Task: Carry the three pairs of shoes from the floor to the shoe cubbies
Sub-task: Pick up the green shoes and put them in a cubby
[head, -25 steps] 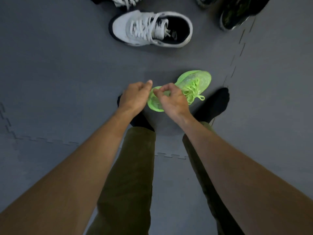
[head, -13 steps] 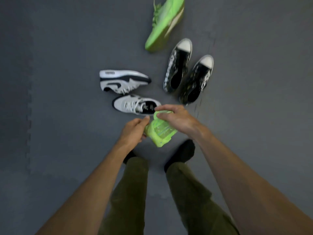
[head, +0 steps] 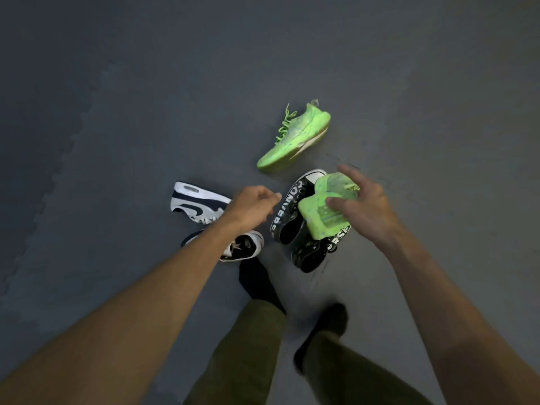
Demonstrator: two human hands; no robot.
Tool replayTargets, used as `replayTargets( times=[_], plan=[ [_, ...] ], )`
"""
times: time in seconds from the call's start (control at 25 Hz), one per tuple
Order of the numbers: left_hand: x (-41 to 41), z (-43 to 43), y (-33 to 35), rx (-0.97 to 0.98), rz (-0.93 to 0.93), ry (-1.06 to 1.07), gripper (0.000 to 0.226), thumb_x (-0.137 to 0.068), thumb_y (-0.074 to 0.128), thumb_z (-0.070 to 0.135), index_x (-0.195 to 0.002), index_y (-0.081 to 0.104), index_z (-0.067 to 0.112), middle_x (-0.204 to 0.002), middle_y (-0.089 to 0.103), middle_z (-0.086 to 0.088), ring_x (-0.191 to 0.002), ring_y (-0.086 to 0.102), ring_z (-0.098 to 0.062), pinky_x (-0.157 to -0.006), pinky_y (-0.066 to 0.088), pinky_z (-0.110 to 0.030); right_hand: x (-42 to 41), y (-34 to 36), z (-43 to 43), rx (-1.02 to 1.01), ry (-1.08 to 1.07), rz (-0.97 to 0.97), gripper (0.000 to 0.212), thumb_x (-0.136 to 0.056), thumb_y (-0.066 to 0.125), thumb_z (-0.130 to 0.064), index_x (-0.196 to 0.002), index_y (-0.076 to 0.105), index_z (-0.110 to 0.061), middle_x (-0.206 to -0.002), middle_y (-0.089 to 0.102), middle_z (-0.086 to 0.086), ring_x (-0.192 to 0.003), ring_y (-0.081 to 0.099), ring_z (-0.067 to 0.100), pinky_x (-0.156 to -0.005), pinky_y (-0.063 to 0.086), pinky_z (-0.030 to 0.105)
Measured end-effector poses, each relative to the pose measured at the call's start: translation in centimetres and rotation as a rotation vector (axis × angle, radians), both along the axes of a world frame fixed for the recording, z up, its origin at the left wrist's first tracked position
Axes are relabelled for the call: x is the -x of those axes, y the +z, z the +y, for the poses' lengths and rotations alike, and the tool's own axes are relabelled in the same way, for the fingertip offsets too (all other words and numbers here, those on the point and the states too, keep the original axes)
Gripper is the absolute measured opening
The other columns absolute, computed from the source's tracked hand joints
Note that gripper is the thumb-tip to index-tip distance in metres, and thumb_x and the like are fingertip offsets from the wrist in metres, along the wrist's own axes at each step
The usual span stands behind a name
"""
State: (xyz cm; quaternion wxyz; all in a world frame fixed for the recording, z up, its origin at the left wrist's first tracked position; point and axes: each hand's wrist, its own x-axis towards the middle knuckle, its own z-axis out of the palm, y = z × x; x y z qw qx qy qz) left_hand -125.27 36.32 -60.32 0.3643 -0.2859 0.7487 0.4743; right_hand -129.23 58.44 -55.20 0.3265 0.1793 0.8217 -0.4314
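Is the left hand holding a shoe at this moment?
No. The left hand is empty above the white shoes, while the right hand holds a green shoe.

On the floor [head: 117,141], one running shoe [head: 295,138] lies farthest away, on its side. Nearer and just right of centre, two high-top sneakers [head: 287,217] lie side by side, touching. Above them the right hand [head: 362,209] holds a second running shoe [head: 327,211]. To the left lie two low trainers [head: 198,204], one nearer than the other, with the left hand [head: 251,204] over them. The person's feet [head: 257,282] stand nearest.
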Motion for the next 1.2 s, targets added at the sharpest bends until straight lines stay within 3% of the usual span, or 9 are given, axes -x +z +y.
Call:
replayTargets(
  times=[0.24, 0.36, 0.44, 0.64, 0.92, 1.08, 1.2],
  plan=[
    [10.6, 4.7, -3.7, 0.143, 0.071, -0.056, 0.023, -0.087, 0.060, 0.048, -0.092, 0.070, 0.028, -0.099, 0.073, 0.001, -0.094, 0.068, -0.024, -0.086, 0.053, -0.036, 6.9, -3.4, 4.8, -0.141, 0.157, 0.159, 0.069, -0.083, 0.076, -0.020, -0.142, 0.051, -0.043, -0.099, 0.062, -0.002, -0.078, 0.058, 0.014, -0.085, 0.051, 0.031],
    [14.7, 8.2, -7.7, 0.330, 0.135, -0.141, 0.024, -0.091, 0.058, 0.041, -0.107, 0.070, 0.028, -0.108, 0.074, 0.000, -0.102, 0.068, -0.027, -0.089, 0.055, -0.040, 10.7, -6.8, 7.1, -0.172, 0.227, 0.213, 0.071, -0.085, 0.074, -0.022, -0.145, 0.046, -0.046, -0.109, 0.069, 0.008, -0.101, 0.062, 0.030, -0.099, 0.050, 0.043],
    [17.0, 10.4, -11.1, 0.376, 0.155, -0.213, 0.028, -0.093, 0.060, 0.040, -0.116, 0.069, 0.026, -0.119, 0.072, -0.002, -0.109, 0.065, -0.028, -0.094, 0.053, -0.041, 13.1, -9.8, 8.5, -0.198, 0.267, 0.269, 0.073, -0.086, 0.073, -0.021, -0.147, 0.042, -0.047, -0.117, 0.071, 0.011, -0.111, 0.061, 0.038, -0.100, 0.049, 0.047],
    [24.8, 12.7, -18.3, 0.518, 0.221, -0.212, 0.041, -0.094, 0.061, 0.037, -0.131, 0.063, 0.020, -0.132, 0.065, -0.009, -0.125, 0.059, -0.031, -0.100, 0.047, -0.040, 15.2, -16.0, 9.9, -0.244, 0.304, 0.451, 0.079, -0.084, 0.073, -0.011, -0.151, 0.041, -0.038, -0.098, 0.074, 0.009, -0.088, 0.066, 0.037, -0.077, 0.051, 0.042],
    [28.4, 11.9, -25.1, 0.545, 0.061, -0.132, 0.069, -0.090, 0.061, 0.055, -0.145, 0.043, 0.017, -0.145, 0.057, -0.011, -0.135, 0.051, -0.035, -0.110, 0.042, -0.043, 15.2, -21.6, 11.2, -0.191, 0.298, 0.316, 0.084, -0.085, 0.072, -0.009, -0.153, 0.035, -0.042, -0.091, 0.069, 0.008, -0.088, 0.065, 0.035, -0.084, 0.055, 0.045],
    [26.7, 12.7, -23.6, 0.422, -0.005, -0.020, 0.088, -0.065, 0.083, 0.060, -0.136, 0.052, 0.019, -0.138, 0.063, -0.002, -0.128, 0.059, -0.028, -0.106, 0.047, -0.039, 14.9, -21.0, 11.4, -0.178, 0.285, 0.209, 0.090, -0.087, 0.064, -0.004, -0.156, 0.023, -0.046, -0.091, 0.064, 0.007, -0.088, 0.065, 0.036, -0.086, 0.055, 0.047],
    [22.3, 14.7, -19.8, 0.504, 0.055, -0.193, 0.082, -0.064, 0.072, 0.075, -0.128, 0.057, 0.027, -0.128, 0.069, 0.001, -0.120, 0.064, -0.029, -0.096, 0.046, -0.037, 14.9, -18.5, 12.1, -0.166, 0.304, 0.150, 0.095, -0.087, 0.059, -0.004, -0.156, 0.012, -0.051, -0.091, 0.065, 0.008, -0.078, 0.064, 0.034, -0.075, 0.054, 0.042]
  ],
)
